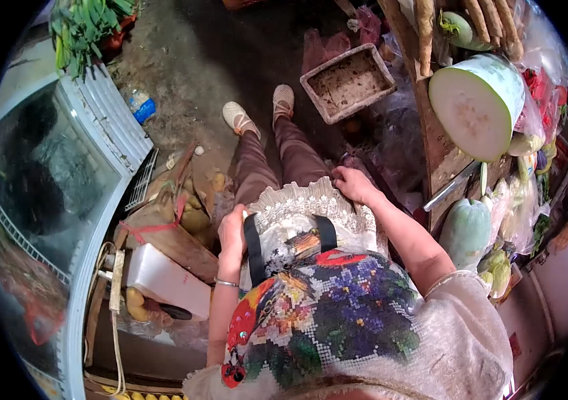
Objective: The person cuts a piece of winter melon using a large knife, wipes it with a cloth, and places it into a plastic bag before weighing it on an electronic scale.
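Both of my hands are at the lace hem (pixel 290 200) of my light, flower-patterned shirt (pixel 364 313). My left hand (pixel 232 231), with a silver bangle (pixel 226 283) at the wrist, is closed beside the hem's left edge, next to a black strap (pixel 253 250). Curled fingers show on my right hand (pixel 357 185), which touches or lies right against the hem's right side. Anything inside either hand is hidden. Below the hem are my brown trousers (pixel 255 163) and woven light shoes (pixel 238 117).
To the right, a wooden stand (pixel 438 143) bears a cut winter melon (pixel 474 107), a knife (pixel 452 185), a whole melon (pixel 465 230) and bagged vegetables. A dirty tray (pixel 349 83) lies ahead on the floor. A glass-topped case (pixel 50 173), leafy greens (pixel 87 30) and a white box (pixel 167 280) are left.
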